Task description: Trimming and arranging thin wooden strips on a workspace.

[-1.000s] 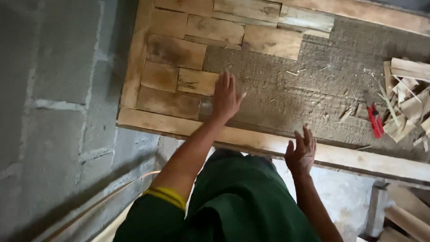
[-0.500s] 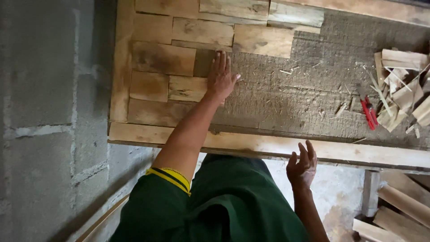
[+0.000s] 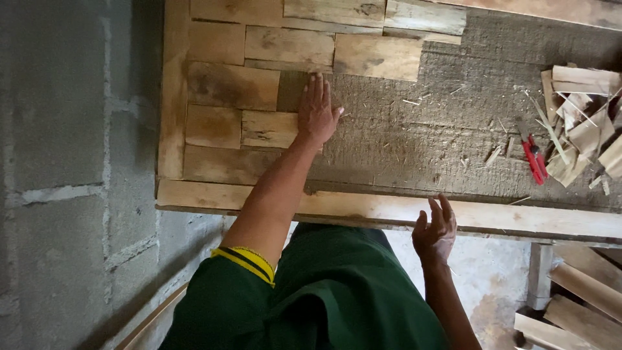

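Left hand [image 3: 317,111] — arm stretched well forward, bare forearm nearly straight, palm down and pressed flat, fingers together and pointing away from the body, thumb out to the right. Right hand [image 3: 435,228] — held close to the body, forearm short in view, fingers loosely curled and slightly spread, tips resting forward, grasping nothing.

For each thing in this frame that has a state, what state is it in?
Left hand: flat, palm down on the board.
Right hand: open, at the frame's front rail.
Wood tiles: laid flat, covering the board's left part.
Grey board: bare on the right.
Red pliers: lying unused.
Wood scraps: loosely piled.
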